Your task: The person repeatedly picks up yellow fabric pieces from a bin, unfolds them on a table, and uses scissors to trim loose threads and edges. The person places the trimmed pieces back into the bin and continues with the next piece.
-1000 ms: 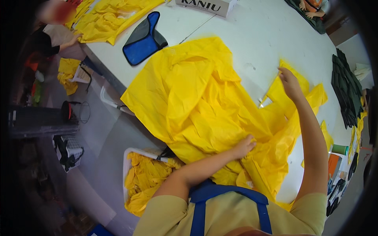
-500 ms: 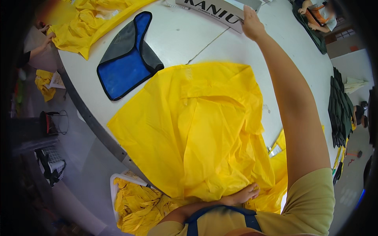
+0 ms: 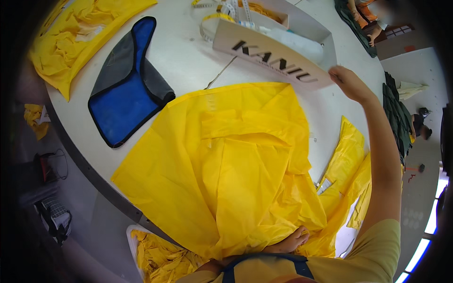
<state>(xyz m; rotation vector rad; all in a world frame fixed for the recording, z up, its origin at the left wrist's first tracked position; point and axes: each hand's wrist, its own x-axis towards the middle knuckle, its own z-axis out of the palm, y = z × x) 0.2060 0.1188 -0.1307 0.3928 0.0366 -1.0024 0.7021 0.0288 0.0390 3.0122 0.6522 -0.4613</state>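
A large yellow garment of thin, smooth fabric (image 3: 236,155) lies spread over the near part of the table, its near end bunched against my body. My left hand (image 3: 290,240) is on this bunched end, its fingers curled into the fabric. Stretched far out to the right, my right hand (image 3: 349,84) grips the corner of a pale cardboard box (image 3: 269,54) with dark lettering. The open box tilts toward me. Inside lie a white bottle-like thing (image 3: 299,45) and something orange-yellow. Tape measures (image 3: 229,12) lie at its left end.
A blue and grey piece with black edging (image 3: 125,108) lies left of the garment. More yellow fabric lies at the far left (image 3: 89,42) and right (image 3: 347,155). Below the table edge stands a white bin (image 3: 133,243) of yellow cloth. Another person's hand (image 3: 373,37) shows far right.
My right hand has shifted rightward and nearer in view with the box, whose contents now show. My left hand stays on the garment. The whole view has shifted somewhat.
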